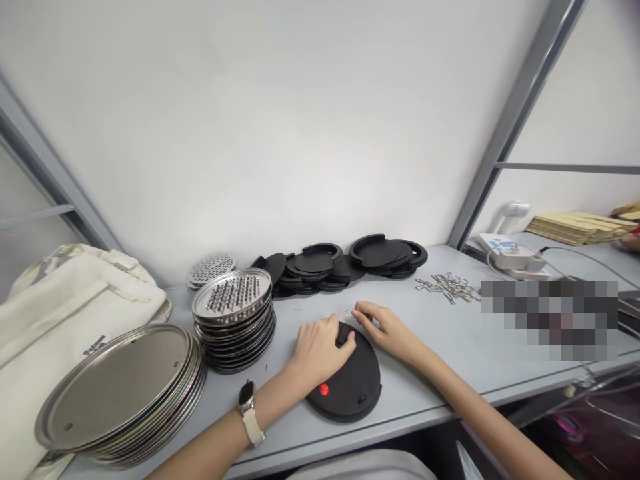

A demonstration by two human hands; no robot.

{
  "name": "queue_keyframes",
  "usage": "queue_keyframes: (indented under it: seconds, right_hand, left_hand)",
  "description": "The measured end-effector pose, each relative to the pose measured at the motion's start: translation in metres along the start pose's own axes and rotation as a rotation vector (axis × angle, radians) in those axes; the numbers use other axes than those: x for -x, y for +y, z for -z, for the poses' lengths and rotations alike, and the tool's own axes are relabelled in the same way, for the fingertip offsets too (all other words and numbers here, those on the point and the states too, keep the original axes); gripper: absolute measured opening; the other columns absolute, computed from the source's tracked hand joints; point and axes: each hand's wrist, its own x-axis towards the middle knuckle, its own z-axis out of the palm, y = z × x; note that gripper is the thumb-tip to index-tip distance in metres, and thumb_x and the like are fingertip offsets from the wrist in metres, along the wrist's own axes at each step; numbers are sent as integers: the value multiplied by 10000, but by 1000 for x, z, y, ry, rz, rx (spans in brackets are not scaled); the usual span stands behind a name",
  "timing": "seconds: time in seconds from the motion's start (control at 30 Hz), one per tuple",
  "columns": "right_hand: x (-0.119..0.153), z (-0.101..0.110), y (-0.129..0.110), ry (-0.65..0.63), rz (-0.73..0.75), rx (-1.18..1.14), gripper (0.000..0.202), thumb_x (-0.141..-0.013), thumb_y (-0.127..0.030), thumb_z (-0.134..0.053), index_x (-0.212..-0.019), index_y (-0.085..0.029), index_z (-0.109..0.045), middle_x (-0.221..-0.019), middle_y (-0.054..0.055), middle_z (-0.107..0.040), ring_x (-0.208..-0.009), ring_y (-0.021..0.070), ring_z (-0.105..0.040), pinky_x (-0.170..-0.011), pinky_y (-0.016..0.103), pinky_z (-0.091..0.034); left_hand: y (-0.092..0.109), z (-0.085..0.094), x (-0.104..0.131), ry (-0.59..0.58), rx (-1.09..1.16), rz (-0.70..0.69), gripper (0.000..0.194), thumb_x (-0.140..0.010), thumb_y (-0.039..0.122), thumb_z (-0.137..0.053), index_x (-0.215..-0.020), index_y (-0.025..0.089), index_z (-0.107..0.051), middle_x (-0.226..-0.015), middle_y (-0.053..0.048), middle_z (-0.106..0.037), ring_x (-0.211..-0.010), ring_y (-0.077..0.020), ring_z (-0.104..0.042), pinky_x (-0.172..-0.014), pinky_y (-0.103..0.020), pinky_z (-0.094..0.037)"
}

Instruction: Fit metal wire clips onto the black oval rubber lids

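A round black plastic disc (353, 380) with a red spot near its lower left lies at the table's front edge. My left hand (323, 347) rests on its upper left part, fingers curled over the rim, thumb on the disc. At the disc's top right, my right hand (377, 325) pinches a small metal wire clip (348, 313), its loop showing past the fingertips. More such clips lie in a loose pile (450, 287) to the right. Behind, against the wall, black round parts (315, 263) are heaped.
Stacked round metal graters (233, 297) stand left of my left hand. Large oval metal plates (123, 387) are piled at the front left, beside a cream cloth bag (75, 300). At right are a white device with cables (505, 252) and wooden boards (575, 227).
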Motion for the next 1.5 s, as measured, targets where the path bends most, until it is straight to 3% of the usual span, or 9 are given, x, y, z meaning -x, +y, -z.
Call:
queue_keyframes:
  seconds: [0.2, 0.33, 0.5, 0.9, 1.07, 1.5]
  right_hand:
    - [1, -4, 4, -54, 9, 42, 327, -956, -356, -320, -680, -204, -407, -626, -18, -473, -585, 133, -435, -588, 246, -349]
    - [2, -5, 6, -113, -1, 53, 331, -959, -352, -318, -681, -201, -416, -610, -21, -479, -561, 127, -434, -568, 238, -337]
    - [3, -6, 5, -166, 6, 47, 329, -963, -337, -309, -688, -202, -428, -619, -14, -506, -561, 128, -457, -577, 237, -344]
    - [2, -5, 2, -105, -10, 38, 315, -959, -330, -318, -691, -204, -425, -601, -29, -477, -546, 123, -438, -566, 235, -336]
    - [2, -5, 1, -185, 12, 14, 307, -956, -315, -321, -700, -204, -450, -609, -22, -503, -553, 126, -467, -575, 238, -348]
    - [3, -2, 3, -211, 14, 26, 356, -958, -323, -309, -655, -211, -458, -551, -23, -487, -514, 137, -460, -569, 254, -346]
  left_hand:
    - [-4, 2, 0, -20, -5, -178, 236, -910, 351, -375, -892, 194, -550, -783, -31, -647, -684, -199, -609, -587, -280, -366]
    - [-5, 4, 0, -26, 11, -221, 230, -910, 333, -385, -890, 190, -564, -772, -28, -646, -673, -188, -604, -579, -271, -358]
    - [-5, 4, 1, -44, 18, -214, 239, -913, 336, -386, -912, 188, -574, -781, -31, -647, -685, -186, -607, -592, -274, -371]
    - [-2, 7, 1, -52, 15, -195, 243, -912, 334, -389, -895, 179, -574, -770, -36, -645, -688, -188, -615, -589, -273, -377]
    - [-4, 5, 1, -29, 16, -211, 223, -909, 330, -396, -912, 195, -573, -779, -25, -654, -674, -186, -610, -575, -267, -362]
    - [-3, 4, 0, -14, -10, -174, 228, -901, 347, -399, -850, 197, -563, -742, -20, -647, -656, -192, -605, -561, -267, -340]
